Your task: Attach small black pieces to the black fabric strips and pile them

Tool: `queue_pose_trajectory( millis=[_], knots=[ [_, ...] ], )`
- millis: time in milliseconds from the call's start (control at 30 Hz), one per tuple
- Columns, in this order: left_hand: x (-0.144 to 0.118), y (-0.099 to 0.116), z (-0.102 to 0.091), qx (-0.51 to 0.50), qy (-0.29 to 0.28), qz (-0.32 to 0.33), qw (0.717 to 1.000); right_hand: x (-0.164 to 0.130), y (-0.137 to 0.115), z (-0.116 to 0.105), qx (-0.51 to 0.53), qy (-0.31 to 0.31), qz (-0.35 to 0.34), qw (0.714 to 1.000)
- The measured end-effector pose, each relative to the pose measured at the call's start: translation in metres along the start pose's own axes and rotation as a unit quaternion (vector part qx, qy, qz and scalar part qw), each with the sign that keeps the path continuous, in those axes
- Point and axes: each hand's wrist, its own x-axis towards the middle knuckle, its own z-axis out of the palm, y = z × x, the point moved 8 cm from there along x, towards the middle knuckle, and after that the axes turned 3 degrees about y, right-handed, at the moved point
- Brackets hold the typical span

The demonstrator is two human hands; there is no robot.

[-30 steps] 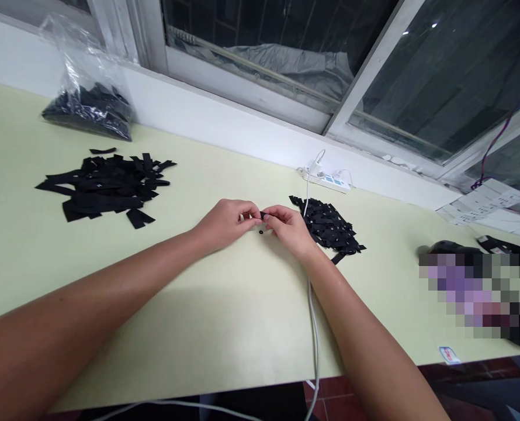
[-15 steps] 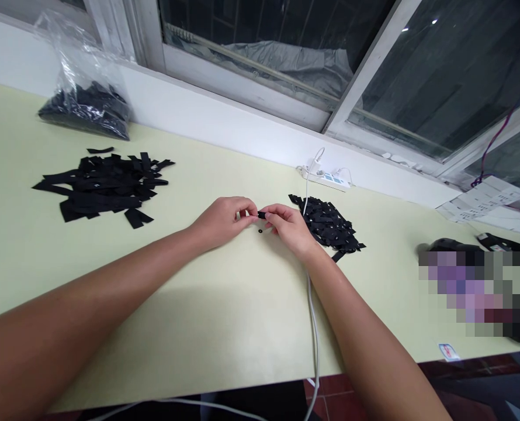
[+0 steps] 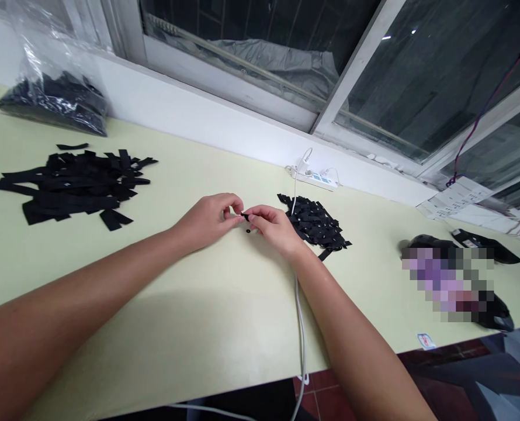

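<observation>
Pale green surface (image 3: 225, 327) spans the view, window behind at 12 o'clock. Loose heap of black strips (image 3: 73, 187) at 10 o'clock; clear bag (image 3: 52, 88) of more strips beyond it. Smaller pile of black pieces (image 3: 316, 225) at 2 o'clock of the hands, a white cable (image 3: 301, 327) running past it to a power strip (image 3: 315, 177).

Left hand (image 3: 210, 219) and right hand (image 3: 273, 228) meet mid-surface, fingertips of both pinched shut on one small black piece (image 3: 245, 217). A tiny black ring (image 3: 248, 231) lies on the surface just below, at 6 o'clock of the piece.

Judgement: the piece is light, thin and limp, likely fabric; not fragile. Best held by pinching its ends, as here.
</observation>
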Motion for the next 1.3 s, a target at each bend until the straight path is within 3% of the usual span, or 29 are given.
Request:
queue_pose_trajectory(
  millis=[200,467,967,1300],
  knots=[
    [0.0008,0.0047,0.0017,-0.002,0.004,0.073,0.997,-0.0008,-0.0010,0.0005,-0.033,0.003,-0.019,0.999],
    [0.0013,-0.0035,0.0042,0.063,-0.011,0.025,0.998,-0.0029,-0.0029,0.0020,-0.034,-0.006,-0.029,0.999],
    [-0.0013,-0.0029,0.0010,0.019,-0.012,-0.062,0.998,-0.0044,-0.0074,0.0003,-0.119,0.035,-0.081,0.989],
    [0.0000,-0.0007,0.0015,0.076,0.002,0.006,0.997,-0.0048,-0.0079,-0.0014,-0.140,0.052,-0.064,0.987]
  ],
)
